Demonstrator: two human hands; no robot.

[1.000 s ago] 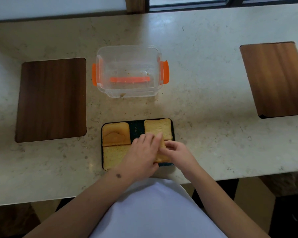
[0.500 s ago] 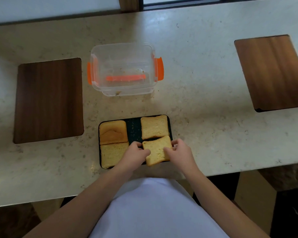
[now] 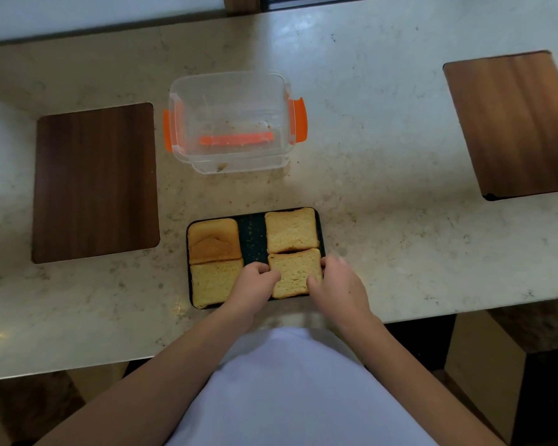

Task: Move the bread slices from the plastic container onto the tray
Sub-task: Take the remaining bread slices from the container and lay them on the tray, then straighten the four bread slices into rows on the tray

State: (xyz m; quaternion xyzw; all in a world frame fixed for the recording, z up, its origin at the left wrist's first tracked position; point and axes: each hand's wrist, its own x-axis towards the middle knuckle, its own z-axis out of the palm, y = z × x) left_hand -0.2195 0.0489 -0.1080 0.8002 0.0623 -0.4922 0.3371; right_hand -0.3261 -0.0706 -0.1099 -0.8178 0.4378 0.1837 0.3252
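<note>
A dark tray (image 3: pixel 252 231) lies near the counter's front edge with several bread slices on it. The near right slice (image 3: pixel 294 272) lies flat, square with the slice behind it (image 3: pixel 291 230). My left hand (image 3: pixel 253 289) touches its left edge with curled fingers. My right hand (image 3: pixel 339 289) holds its right edge. Two more slices, a darker crust piece (image 3: pixel 213 241) and a pale one (image 3: pixel 213 283), fill the tray's left side. The clear plastic container (image 3: pixel 231 122) with orange clips stands behind the tray and holds only crumbs.
A dark wooden board (image 3: pixel 95 183) lies left of the container and a lighter wooden board (image 3: pixel 516 123) lies at the far right. The marble counter's front edge runs just below the tray.
My left hand slid off the top of the near right slice to its left edge. The slice, tilted before, now lies straight against the far right slice.
</note>
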